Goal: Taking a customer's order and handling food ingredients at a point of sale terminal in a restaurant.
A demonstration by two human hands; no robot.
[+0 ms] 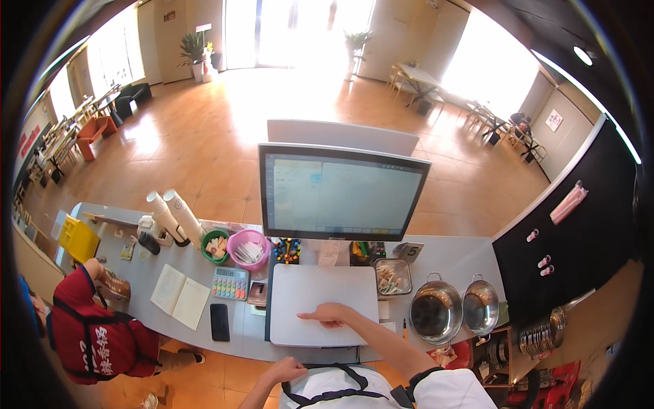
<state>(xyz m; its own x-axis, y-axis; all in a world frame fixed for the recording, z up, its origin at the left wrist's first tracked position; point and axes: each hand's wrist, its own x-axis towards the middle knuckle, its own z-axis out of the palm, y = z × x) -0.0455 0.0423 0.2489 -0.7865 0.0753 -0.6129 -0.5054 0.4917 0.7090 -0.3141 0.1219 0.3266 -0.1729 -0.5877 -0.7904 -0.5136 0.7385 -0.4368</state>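
My right hand (pixel 329 315) is over a flat white board-like surface (pixel 322 286) on the counter, its index finger pointing left and the other fingers curled; whether it touches the surface I cannot tell. My left hand (pixel 287 369) is loosely curled beside the apron at my waist, below the counter's edge, with no object visible in it. Behind the white surface stands a lit monitor (pixel 342 194), with a slip of paper (pixel 329 252) at its base. A black phone (pixel 219 322), a pastel calculator (pixel 231 283) and an open notebook (pixel 180 296) lie to the left.
Two steel pots (pixel 436 311) and a clear container of small items (pixel 393 277) stand right. Pink (pixel 249 249) and green baskets (pixel 215 246), pens (pixel 287 250) and stacked paper cups (pixel 181 214) stand left. A person in a red shirt (pixel 102 327) is at the counter's left end.
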